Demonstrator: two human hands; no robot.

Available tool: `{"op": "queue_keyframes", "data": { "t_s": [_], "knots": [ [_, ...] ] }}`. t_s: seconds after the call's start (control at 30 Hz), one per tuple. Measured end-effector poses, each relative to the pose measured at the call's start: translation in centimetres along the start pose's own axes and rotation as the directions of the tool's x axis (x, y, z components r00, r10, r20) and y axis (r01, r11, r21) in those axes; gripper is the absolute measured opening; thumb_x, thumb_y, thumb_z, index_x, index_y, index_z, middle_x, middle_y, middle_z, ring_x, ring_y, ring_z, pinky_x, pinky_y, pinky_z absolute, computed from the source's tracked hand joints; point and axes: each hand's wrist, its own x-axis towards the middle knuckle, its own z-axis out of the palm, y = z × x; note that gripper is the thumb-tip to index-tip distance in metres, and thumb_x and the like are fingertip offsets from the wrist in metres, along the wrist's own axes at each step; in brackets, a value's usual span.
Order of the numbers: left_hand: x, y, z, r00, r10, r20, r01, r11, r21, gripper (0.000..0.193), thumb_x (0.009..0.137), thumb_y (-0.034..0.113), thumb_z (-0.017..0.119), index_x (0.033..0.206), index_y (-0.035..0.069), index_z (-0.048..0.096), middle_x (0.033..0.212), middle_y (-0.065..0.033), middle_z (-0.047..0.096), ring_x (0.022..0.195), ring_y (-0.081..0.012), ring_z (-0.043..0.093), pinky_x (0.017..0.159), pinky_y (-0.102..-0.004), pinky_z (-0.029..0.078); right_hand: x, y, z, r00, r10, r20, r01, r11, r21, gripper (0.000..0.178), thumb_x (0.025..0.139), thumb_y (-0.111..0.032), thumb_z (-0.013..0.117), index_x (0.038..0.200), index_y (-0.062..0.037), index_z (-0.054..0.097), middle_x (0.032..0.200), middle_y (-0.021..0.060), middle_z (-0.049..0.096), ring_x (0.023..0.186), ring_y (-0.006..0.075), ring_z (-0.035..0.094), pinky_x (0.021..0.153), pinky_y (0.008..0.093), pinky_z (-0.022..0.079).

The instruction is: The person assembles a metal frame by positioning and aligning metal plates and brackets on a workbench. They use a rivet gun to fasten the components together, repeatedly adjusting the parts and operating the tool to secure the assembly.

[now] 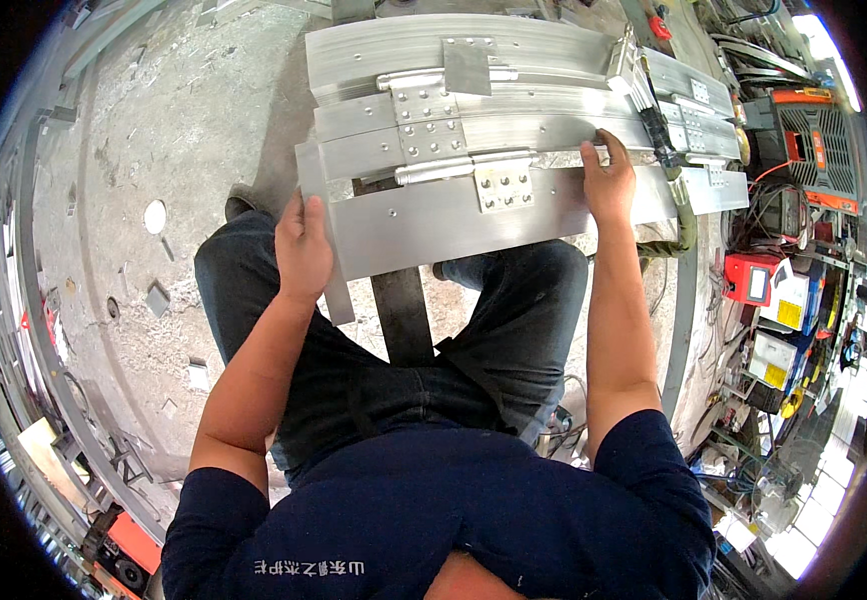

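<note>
Long flat aluminium-coloured panels lie side by side before me, joined by hinges with round pins and plates; one hinge plate (430,126) has several holes. My left hand (304,250) is closed on a narrow flat metal strip (338,290), which stands crosswise against the panels' left ends. Over the nearest panel (424,235) reaches my right hand (610,185), its thumb and forefinger apart near that panel's far edge. Whether its fingertips touch the metal is hard to see. A small smaller hinge plate (504,187) sits on the nearest panel.
Across the panels' right part lies a tool with a dark handle (662,138) and a green-sheathed cable (687,225). A steel beam (403,315) runs beneath, between my legs. Machines, a red box (751,278) and cables crowd the right. Concrete floor (194,110) spreads left.
</note>
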Motion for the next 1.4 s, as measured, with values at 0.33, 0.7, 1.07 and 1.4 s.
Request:
{"op": "queue_keyframes", "data": {
  "t_s": [0.33,0.7,1.07,1.4],
  "knots": [
    [-0.2,0.3,-0.4,1.000,0.001,0.015,-0.001,1.000,-0.031,0.037,0.107,0.025,0.045,0.125,-0.004,0.059,0.106,-0.0113,0.070,0.096,-0.0150,0.062,0.087,-0.0306,0.049,-2.4,-4.0,0.7,0.976,-0.075,0.203,0.078,0.997,-0.009,0.025,0.093,-0.025,0.068,0.091,-0.0002,0.073,0.095,0.0163,0.070,0.095,0.0375,0.063,0.093,0.0427,0.048],
    [-0.3,0.7,0.1,1.000,0.018,0.004,-0.018,1.000,0.020,0.035,0.107,0.023,0.045,0.125,-0.003,0.060,0.105,-0.0109,0.069,0.094,-0.0148,0.062,0.086,-0.0309,0.048,-3.9,-6.0,1.4,0.951,-0.262,0.165,0.253,0.965,0.073,0.024,0.091,-0.022,0.067,0.089,0.0014,0.073,0.097,0.0166,0.071,0.098,0.0393,0.062,0.093,0.0461,0.047],
    [0.2,0.6,-0.7,0.998,0.045,-0.046,-0.037,0.985,0.169,0.033,0.105,0.026,0.048,0.120,-0.001,0.061,0.091,-0.0126,0.068,0.082,-0.0173,0.062,0.077,-0.0340,0.050,-4.1,-6.2,2.1,0.955,-0.196,0.222,0.188,0.981,0.056,0.028,0.094,-0.024,0.066,0.102,0.0021,0.074,0.109,0.0193,0.070,0.106,0.0365,0.064,0.093,0.0419,0.050],
    [-0.8,1.0,0.1,1.000,0.001,-0.031,0.006,0.974,0.225,0.042,0.107,0.026,0.044,0.124,-0.010,0.058,0.109,-0.0163,0.068,0.097,-0.0221,0.062,0.088,-0.0327,0.048,-4.2,-5.4,1.9,0.964,-0.248,0.100,0.232,0.962,0.145,0.021,0.086,-0.022,0.068,0.080,-0.0023,0.073,0.092,0.0143,0.070,0.097,0.0326,0.063,0.098,0.0441,0.047]
  ]
}}
